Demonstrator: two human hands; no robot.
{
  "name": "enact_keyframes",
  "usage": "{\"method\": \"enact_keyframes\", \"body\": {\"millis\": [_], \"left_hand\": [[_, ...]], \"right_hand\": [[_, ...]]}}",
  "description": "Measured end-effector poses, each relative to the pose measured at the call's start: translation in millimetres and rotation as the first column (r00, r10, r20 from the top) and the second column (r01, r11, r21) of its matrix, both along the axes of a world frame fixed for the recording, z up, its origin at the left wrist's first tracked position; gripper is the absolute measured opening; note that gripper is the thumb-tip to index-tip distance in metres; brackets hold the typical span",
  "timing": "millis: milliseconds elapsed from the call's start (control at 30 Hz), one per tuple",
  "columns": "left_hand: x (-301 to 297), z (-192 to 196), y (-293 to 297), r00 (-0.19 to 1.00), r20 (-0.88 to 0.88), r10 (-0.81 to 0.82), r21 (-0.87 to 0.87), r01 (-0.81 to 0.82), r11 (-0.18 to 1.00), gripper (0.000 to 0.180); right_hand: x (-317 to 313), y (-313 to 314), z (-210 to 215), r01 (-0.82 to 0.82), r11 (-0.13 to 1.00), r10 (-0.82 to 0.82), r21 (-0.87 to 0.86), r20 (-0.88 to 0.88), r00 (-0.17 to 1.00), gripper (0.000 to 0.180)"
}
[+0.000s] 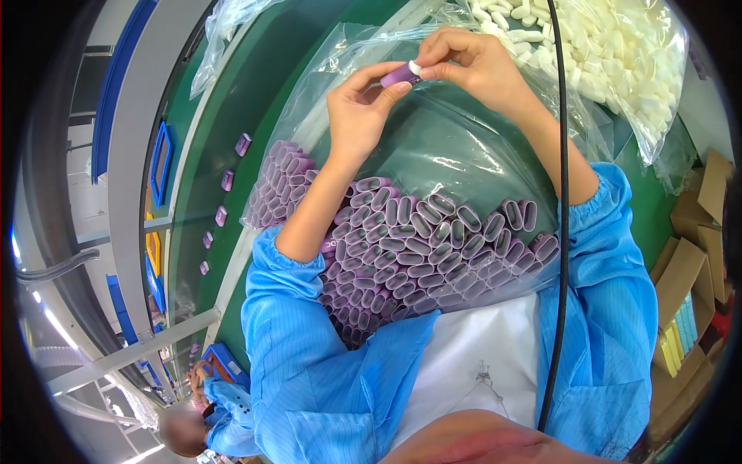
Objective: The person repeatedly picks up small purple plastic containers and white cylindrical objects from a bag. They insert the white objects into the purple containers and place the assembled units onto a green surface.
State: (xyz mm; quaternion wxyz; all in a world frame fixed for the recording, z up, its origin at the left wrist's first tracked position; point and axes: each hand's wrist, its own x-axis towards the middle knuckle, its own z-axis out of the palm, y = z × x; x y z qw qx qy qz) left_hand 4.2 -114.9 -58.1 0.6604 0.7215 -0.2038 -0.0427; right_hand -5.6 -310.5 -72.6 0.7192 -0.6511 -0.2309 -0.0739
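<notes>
Black cable (564,155), purple shell (397,76) in left hand (358,110)

The person is wearing a blue, finely striped jacket (286,363), its sleeves (610,220) ending in gathered cuffs (287,259). A white shirt (483,336) bearing a small dark tower drawing (484,373) is showing between the open fronts. A black cable (562,155) is hanging before it.

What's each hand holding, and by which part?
Left hand: a purple casing, pinched across its sides. Right hand: the white plastic piece at its right end, by the edges.
</notes>
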Motion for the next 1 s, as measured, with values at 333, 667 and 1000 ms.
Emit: {"method": "enact_keyframes", "body": {"millis": [333,667,1000], "left_hand": [[-5,-1,-3,0.997,-0.076,0.035,-0.084,-0.042,0.996,0.025],[-6,11,-2,0.992,-0.112,-0.065,-0.240,0.037,0.970,0.027],[-3,2,9,0.952,-0.227,-0.205,-0.319,0.127,0.939,0.029]], "right_hand": [[-12,12,2,0.270,0.942,-0.187,-0.201,0.354,0.916,0.009],[-14,13,7,0.345,0.937,-0.293,-0.051,0.422,0.858,0.013],[-22,20,14,0.394,0.912,-0.265,-0.118,0.564,0.782,0.018]]}}
